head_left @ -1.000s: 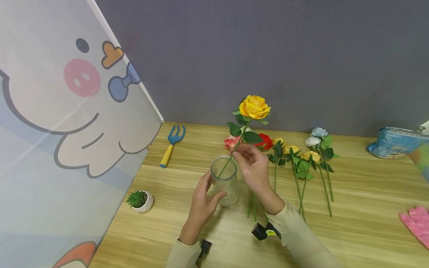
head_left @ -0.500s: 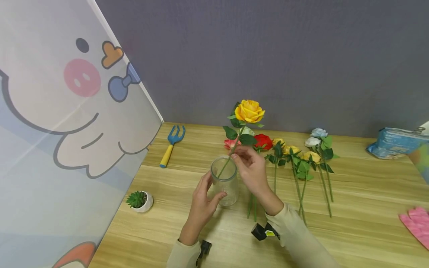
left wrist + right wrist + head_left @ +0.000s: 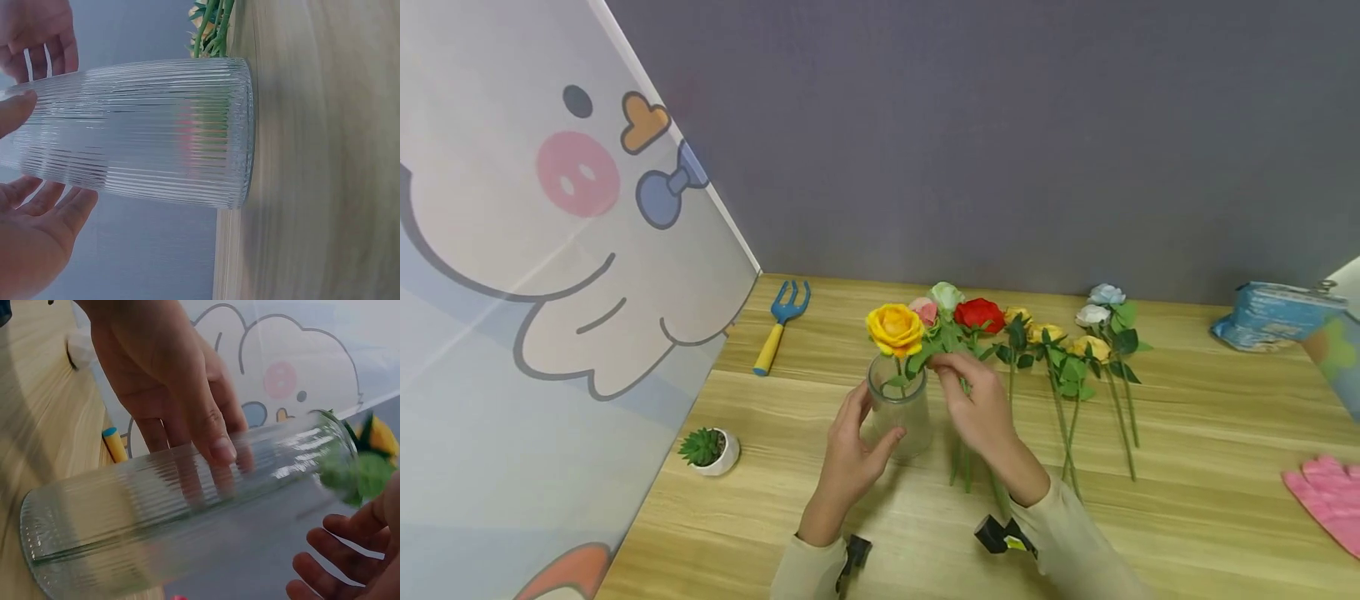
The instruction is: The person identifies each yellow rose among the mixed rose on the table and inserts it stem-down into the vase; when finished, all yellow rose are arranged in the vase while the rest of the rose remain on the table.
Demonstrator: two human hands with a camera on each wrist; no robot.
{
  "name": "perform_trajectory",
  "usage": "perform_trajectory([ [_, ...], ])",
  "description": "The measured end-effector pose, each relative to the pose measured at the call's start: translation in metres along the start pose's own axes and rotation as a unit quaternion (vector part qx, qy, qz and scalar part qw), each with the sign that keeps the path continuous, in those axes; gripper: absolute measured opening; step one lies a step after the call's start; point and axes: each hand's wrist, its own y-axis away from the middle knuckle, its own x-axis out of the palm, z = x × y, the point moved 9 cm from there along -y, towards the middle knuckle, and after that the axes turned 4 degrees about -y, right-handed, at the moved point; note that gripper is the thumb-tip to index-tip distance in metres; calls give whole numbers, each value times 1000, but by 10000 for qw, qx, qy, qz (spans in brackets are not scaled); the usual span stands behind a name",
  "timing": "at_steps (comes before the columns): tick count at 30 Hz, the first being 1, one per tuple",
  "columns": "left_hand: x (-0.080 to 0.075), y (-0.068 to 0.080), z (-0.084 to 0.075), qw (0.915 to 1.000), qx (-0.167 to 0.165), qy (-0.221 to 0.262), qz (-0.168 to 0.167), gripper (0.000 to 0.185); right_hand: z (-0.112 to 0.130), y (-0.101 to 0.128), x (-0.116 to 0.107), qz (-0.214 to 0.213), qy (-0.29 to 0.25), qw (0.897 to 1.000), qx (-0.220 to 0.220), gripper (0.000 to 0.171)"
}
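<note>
Ribbed clear glass vase [image 3: 898, 408] holds the yellow rose [image 3: 894, 328]; left hand [image 3: 850, 454] grips the vase from seven o'clock, right hand [image 3: 977, 408] pinches a leaf at three.

A vase [image 3: 898, 408] is being kept upright near the middle of the table [image 3: 1210, 433], with a rose [image 3: 895, 329] sitting in it. The left hand [image 3: 850, 454] is being held against the vase's left side; the right hand [image 3: 977, 400] is lying just right of its rim. Behind and to the right, a row of flowers [image 3: 1060, 350] is lying on the table. A fork tool [image 3: 781, 325] is lying behind-left, a potted plant [image 3: 709, 450] left, a glove [image 3: 1326, 496] far right.
</note>
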Motion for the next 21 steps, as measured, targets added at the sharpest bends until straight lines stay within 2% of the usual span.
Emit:
perform_trajectory([
  [4, 0, 0, 2, 9999, -135, 16, -16, 74, -7, 8, -14, -121, -40, 9998, 144, 21],
  [10, -1, 0, 1, 9997, -34, -204, -123, 78, -26, 13, -54, -630, -259, 9969, 384, 20],
  [17, 0, -1, 1, 9984, 4, -535, -179, 85, -49, 19, -104, -1287, -717, 9867, 686, 20],
  [21, 0, -2, 1, 9982, 51, -545, -256, 83, -58, 20, -120, -1463, -631, 9828, 935, 21],
])
